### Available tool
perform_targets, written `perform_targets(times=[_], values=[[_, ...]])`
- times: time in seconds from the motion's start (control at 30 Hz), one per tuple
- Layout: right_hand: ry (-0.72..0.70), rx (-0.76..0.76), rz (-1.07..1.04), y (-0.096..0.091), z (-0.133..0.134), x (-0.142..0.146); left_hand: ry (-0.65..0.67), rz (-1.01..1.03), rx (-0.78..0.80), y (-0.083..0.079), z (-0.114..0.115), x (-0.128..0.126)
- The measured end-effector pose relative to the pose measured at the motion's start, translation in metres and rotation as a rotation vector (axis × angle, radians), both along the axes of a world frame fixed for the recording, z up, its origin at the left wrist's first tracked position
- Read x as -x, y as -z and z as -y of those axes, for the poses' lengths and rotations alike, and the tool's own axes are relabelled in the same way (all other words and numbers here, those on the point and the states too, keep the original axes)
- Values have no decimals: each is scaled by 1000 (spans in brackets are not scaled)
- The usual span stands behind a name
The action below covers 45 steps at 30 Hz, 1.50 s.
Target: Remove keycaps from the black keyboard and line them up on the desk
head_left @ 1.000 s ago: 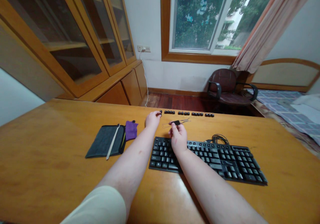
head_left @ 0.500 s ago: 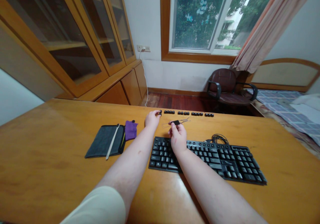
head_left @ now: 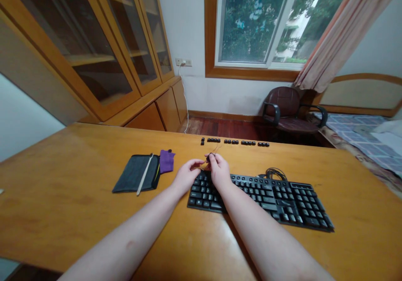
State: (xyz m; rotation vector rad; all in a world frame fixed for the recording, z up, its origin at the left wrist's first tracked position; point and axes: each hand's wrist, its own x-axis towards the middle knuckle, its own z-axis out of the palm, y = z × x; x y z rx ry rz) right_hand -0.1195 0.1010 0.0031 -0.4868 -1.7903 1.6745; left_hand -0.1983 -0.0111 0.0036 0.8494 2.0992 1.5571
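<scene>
My right hand [head_left: 220, 170] is closed round the small black handle of a wire keycap puller [head_left: 211, 158], above the upper left part of the black keyboard [head_left: 266, 203]. Thin wire prongs stick out past the fingers. Close by on the left is my left hand [head_left: 186, 175], its thumb and fingers apart beside the puller's near wire end; whether they touch the wire is not clear. My right hand and forearm cover some of the keys. Beyond both hands, loose black keycaps [head_left: 231, 142] lie in short groups along the desk's far edge.
Left of the keyboard lies a dark zip pouch [head_left: 130, 174] with a pale, thin brush-like stick [head_left: 145, 174] across it. A purple cloth pouch [head_left: 167, 161] touches its side. A coiled black cable [head_left: 276, 174] sits behind the keyboard. An armchair [head_left: 284, 107] stands past the desk.
My left hand has come back from the leftmost keycaps to the keyboard's corner, beside the puller. My right hand has turned the puller and brought it slightly nearer and left.
</scene>
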Motion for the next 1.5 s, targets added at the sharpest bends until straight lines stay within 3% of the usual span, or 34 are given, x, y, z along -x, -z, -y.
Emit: perform_targets(times=[0.2,0.4,0.67,1.0,1.23,1.4,1.5], values=[[-81,-321,75,-1,-1,-2,182,-153,23,6,25,-5],[-181,-437,133,0,0,-1,331,-93,25,11,26,9],[-261,-482,132,-2,0,0,342,-308,129,8,27,10],[-351,-592,93,-10,3,-7,291,-268,158,9,24,5],[-201,-454,143,-3,3,-1,319,-335,140,6,20,3],[-187,-291,175,2,1,2,276,-366,154,9,20,4],[-182,-313,202,2,1,2,274,-366,170,8,20,4]])
